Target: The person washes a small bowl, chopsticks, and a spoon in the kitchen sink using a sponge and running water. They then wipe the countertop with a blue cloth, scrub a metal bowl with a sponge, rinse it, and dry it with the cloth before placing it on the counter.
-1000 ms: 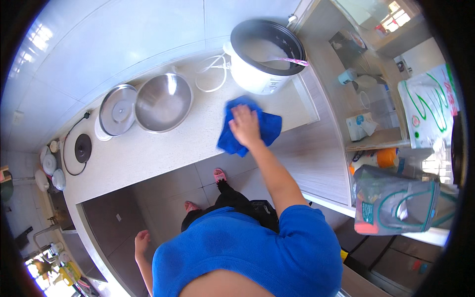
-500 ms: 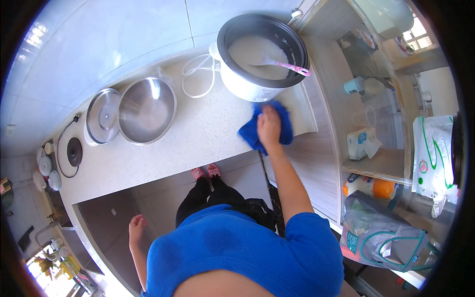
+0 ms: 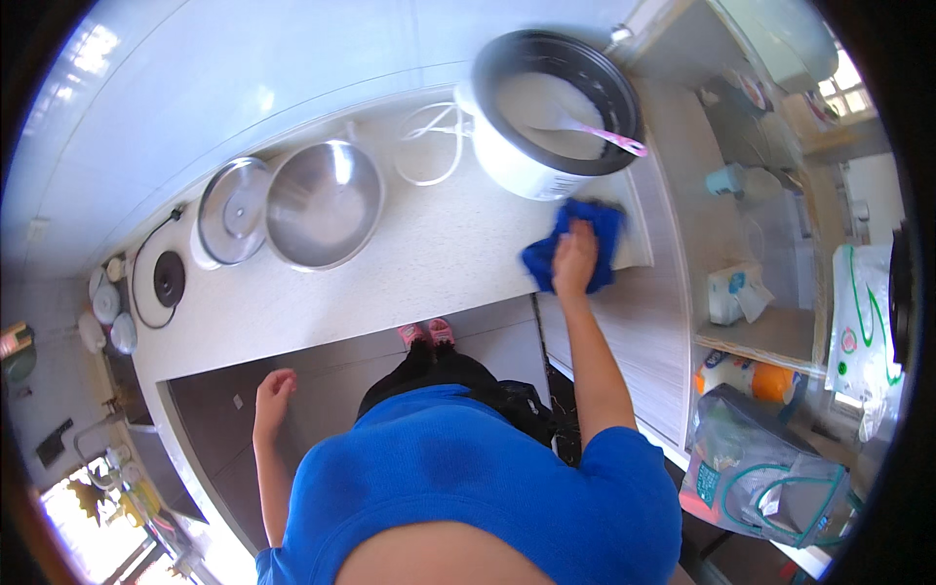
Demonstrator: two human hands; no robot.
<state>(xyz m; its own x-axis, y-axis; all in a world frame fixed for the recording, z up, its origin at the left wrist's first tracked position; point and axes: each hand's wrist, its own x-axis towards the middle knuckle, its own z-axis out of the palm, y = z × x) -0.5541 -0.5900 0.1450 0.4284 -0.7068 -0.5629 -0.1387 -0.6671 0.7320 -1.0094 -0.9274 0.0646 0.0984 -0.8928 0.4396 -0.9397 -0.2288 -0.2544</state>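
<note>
My right hand [image 3: 575, 257] presses a blue cloth [image 3: 603, 226] onto the pale countertop [image 3: 439, 234], near its right end. The cloth is bunched under my fingers and slightly blurred. Just beyond it stands a white rice cooker [image 3: 522, 175] without a lid. Inside its dark pot is a whitish, porridge-like food [image 3: 546, 105], and a spoon with a pink patterned handle [image 3: 614, 142] leans on the rim. Below the counter's front edge, my left hand [image 3: 274, 398] hangs in the air, holding nothing, its fingers loosely bent.
A steel bowl [image 3: 325, 210] and a round metal lid [image 3: 234, 210] sit left of the cooker, beside a white cord [image 3: 429, 146]. A dark round hotplate-like disc [image 3: 169, 279] with a cable lies farther left. Shelves at right hold a tissue pack [image 3: 736, 292] and bags [image 3: 760, 478].
My right hand has moved the cloth a little to the right along the counter. My left hand has risen slightly. The whole view has shifted, so the counter items appear farther right.
</note>
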